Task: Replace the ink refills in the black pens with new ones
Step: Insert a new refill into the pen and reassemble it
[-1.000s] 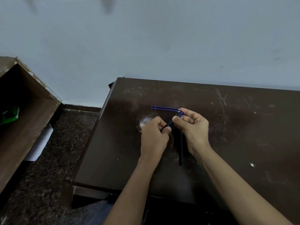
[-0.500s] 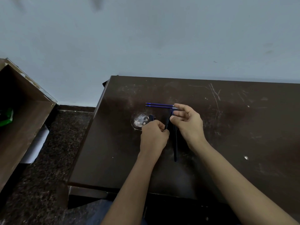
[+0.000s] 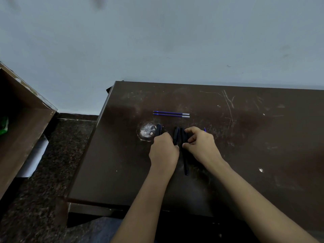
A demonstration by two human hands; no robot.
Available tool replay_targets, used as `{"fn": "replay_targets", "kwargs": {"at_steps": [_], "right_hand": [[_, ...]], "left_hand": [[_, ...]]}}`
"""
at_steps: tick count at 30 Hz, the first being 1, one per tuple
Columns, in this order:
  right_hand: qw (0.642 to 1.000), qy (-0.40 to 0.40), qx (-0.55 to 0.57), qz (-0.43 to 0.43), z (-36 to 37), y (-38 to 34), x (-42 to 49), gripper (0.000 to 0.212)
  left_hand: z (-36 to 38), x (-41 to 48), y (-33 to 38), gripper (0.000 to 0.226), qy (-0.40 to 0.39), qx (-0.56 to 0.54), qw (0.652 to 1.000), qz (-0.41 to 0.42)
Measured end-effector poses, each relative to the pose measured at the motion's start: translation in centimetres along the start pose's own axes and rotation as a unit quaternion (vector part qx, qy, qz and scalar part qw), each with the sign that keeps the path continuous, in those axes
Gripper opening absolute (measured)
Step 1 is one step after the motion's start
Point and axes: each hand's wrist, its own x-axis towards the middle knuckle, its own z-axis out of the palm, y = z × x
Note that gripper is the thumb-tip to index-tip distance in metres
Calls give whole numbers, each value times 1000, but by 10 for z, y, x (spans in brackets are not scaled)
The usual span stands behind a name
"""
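Two blue ink refills lie side by side on the dark brown table, beyond my hands. My left hand is curled on a short black pen piece that sticks out past its fingers. Another black pen part lies between my hands. A long black pen lies lengthwise on the table beside it. My right hand rests its thumb and forefinger against this pen. A blue refill tip pokes out behind its knuckles.
A round pale worn patch marks the tabletop left of my left hand. The table's left edge drops to a dark speckled floor. A brown wooden box or shelf stands at far left. A pale wall backs the table.
The hands have come down to the table and moved apart. The black pen parts now lie between them, and the right hand has drawn the blue refill away to the right.
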Motion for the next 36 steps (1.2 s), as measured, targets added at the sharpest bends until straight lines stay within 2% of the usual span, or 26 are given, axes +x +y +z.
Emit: {"fn": "replay_targets", "kwargs": {"at_steps": [9,36], "right_hand": [[1000,7,23,-3,2,1,0,51],[999,14,51,9,6,2,2,48]], "left_hand": [[4,0,0,32,-21,11,999,30],[4,2,-1,27,-29,-13,998,54]]}}
